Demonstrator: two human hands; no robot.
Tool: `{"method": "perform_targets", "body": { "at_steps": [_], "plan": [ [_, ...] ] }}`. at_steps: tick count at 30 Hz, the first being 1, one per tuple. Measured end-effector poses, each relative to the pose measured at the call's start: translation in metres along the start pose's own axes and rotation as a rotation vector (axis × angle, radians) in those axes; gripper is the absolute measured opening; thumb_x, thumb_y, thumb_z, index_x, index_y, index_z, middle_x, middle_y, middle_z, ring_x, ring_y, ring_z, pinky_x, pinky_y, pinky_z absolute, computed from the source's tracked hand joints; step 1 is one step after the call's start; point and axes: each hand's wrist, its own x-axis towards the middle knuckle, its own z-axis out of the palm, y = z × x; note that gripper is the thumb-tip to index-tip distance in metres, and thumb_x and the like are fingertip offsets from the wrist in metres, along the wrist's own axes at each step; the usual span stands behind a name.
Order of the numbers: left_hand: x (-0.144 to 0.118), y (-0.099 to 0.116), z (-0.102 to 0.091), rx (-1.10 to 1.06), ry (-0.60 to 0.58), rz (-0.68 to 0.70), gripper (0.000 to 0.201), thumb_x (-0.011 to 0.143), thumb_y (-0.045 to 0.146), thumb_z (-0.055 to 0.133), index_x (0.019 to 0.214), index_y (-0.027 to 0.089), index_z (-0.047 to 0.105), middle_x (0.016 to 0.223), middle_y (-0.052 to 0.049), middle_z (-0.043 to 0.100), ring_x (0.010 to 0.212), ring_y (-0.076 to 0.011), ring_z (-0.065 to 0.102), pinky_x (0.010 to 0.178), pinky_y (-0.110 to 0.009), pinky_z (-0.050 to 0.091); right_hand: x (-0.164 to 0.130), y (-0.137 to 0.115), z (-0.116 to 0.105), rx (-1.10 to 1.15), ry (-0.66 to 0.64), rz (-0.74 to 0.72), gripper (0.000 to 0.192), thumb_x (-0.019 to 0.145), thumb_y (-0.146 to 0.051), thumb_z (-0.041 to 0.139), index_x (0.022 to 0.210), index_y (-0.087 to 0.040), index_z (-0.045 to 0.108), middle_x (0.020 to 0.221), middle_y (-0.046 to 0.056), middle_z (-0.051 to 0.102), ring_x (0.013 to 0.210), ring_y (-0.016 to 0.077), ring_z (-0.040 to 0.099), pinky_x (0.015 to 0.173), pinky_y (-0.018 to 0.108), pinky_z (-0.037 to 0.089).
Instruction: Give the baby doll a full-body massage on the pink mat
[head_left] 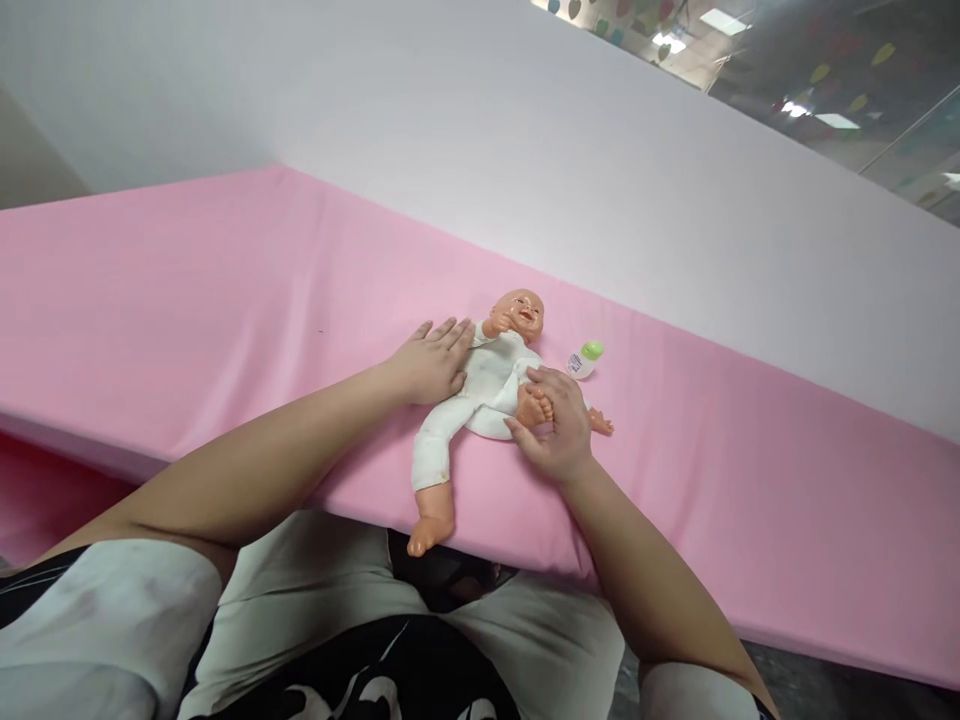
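A plastic baby doll (487, 385) in a white suit lies on its back on a pink-covered table (225, 300), head away from me, one bare foot hanging over the near edge. My left hand (431, 360) rests flat against the doll's side and arm, fingers together and straight. My right hand (555, 425) curls around the doll's raised bare foot (534, 405) and the white cloth beneath it. The doll's other hand shows just past my right hand.
A small white bottle with a green cap (585, 358) lies on the pink cover just right of the doll's head. A white wall rises behind the table. My lap in light trousers sits against the near edge.
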Motion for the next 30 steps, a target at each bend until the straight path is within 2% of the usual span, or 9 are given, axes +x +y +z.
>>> {"method": "perform_targets", "body": {
  "at_steps": [3, 7, 9, 14, 17, 19, 22, 26, 30],
  "plan": [
    [0.002, -0.016, 0.0, -0.068, -0.1, -0.127, 0.097, 0.1, 0.069, 0.034, 0.173, 0.01, 0.013, 0.179, -0.02, 0.013, 0.166, -0.0384, 0.013, 0.131, -0.06, 0.011, 0.001, -0.02, -0.005, 0.032, -0.009, -0.077, 0.046, 0.08, -0.047, 0.081, 0.117, -0.027, 0.061, 0.112, 0.011, 0.077, 0.109, 0.0356, 0.072, 0.095, 0.059, 0.059],
    [0.005, -0.03, 0.0, -0.12, -0.204, -0.202, 0.107, 0.093, 0.086, 0.034, 0.169, 0.01, 0.029, 0.172, -0.026, 0.03, 0.159, -0.046, 0.03, 0.127, -0.062, 0.022, -0.003, -0.045, -0.005, 0.175, -0.121, -0.214, 0.051, 0.077, -0.057, 0.083, 0.111, -0.027, 0.06, 0.099, 0.007, 0.077, 0.089, 0.0288, 0.073, 0.086, 0.051, 0.06],
    [0.007, -0.033, 0.002, -0.128, -0.237, -0.227, 0.112, 0.091, 0.089, 0.033, 0.168, 0.007, 0.031, 0.17, -0.029, 0.033, 0.156, -0.0482, 0.035, 0.126, -0.06, 0.025, -0.008, -0.052, 0.0, 0.248, -0.22, -0.258, 0.052, 0.075, -0.06, 0.083, 0.106, -0.026, 0.059, 0.092, 0.005, 0.076, 0.085, 0.0259, 0.071, 0.083, 0.046, 0.059],
    [0.009, -0.035, 0.005, -0.152, -0.259, -0.228, 0.113, 0.09, 0.089, 0.032, 0.169, 0.007, 0.029, 0.173, -0.029, 0.025, 0.161, -0.0491, 0.021, 0.128, -0.064, 0.013, -0.02, -0.058, 0.015, 0.257, -0.59, -0.298, 0.047, 0.077, -0.066, 0.078, 0.083, -0.026, 0.054, 0.074, 0.001, 0.064, 0.074, 0.02, 0.06, 0.073, 0.039, 0.053],
    [0.008, -0.035, 0.004, -0.16, -0.255, -0.229, 0.111, 0.09, 0.087, 0.035, 0.168, 0.008, 0.029, 0.172, -0.03, 0.027, 0.161, -0.0495, 0.022, 0.127, -0.066, 0.014, -0.022, -0.058, 0.018, 0.235, -0.69, -0.295, 0.045, 0.077, -0.062, 0.078, 0.078, -0.025, 0.053, 0.074, 0.001, 0.063, 0.074, 0.0196, 0.058, 0.074, 0.038, 0.052],
    [0.008, -0.035, 0.002, -0.172, -0.238, -0.207, 0.113, 0.09, 0.086, 0.039, 0.168, 0.007, 0.026, 0.171, -0.031, 0.028, 0.16, -0.0494, 0.026, 0.126, -0.065, 0.019, -0.022, -0.06, 0.016, 0.252, -0.652, -0.306, 0.042, 0.079, -0.061, 0.078, 0.081, -0.024, 0.056, 0.078, 0.002, 0.067, 0.077, 0.0204, 0.061, 0.076, 0.039, 0.054],
    [0.006, -0.032, -0.001, -0.191, -0.138, -0.138, 0.109, 0.09, 0.078, 0.048, 0.168, 0.007, 0.021, 0.172, -0.03, 0.026, 0.16, -0.0457, 0.027, 0.126, -0.062, 0.024, -0.018, -0.063, 0.008, 0.248, -0.465, -0.343, 0.04, 0.083, -0.06, 0.078, 0.091, -0.024, 0.063, 0.088, 0.005, 0.075, 0.087, 0.0241, 0.068, 0.079, 0.042, 0.058],
    [0.005, -0.012, -0.001, -0.123, 0.014, -0.033, 0.096, 0.093, 0.053, 0.054, 0.17, 0.01, 0.017, 0.177, -0.024, 0.017, 0.165, -0.0393, 0.016, 0.131, -0.06, 0.017, -0.011, -0.062, -0.004, 0.093, -0.279, -0.36, 0.034, 0.089, -0.047, 0.079, 0.114, -0.027, 0.067, 0.119, 0.008, 0.079, 0.114, 0.0301, 0.073, 0.091, 0.048, 0.063],
    [0.002, 0.014, 0.002, -0.067, 0.087, 0.159, 0.091, 0.092, 0.031, 0.049, 0.173, 0.016, 0.009, 0.18, -0.013, 0.014, 0.167, -0.0306, 0.009, 0.134, -0.055, 0.011, -0.006, -0.046, -0.009, -0.06, -0.132, -0.296, 0.048, 0.089, -0.032, 0.081, 0.133, -0.028, 0.062, 0.135, 0.008, 0.075, 0.134, 0.0334, 0.066, 0.105, 0.055, 0.061]
  ]
}}
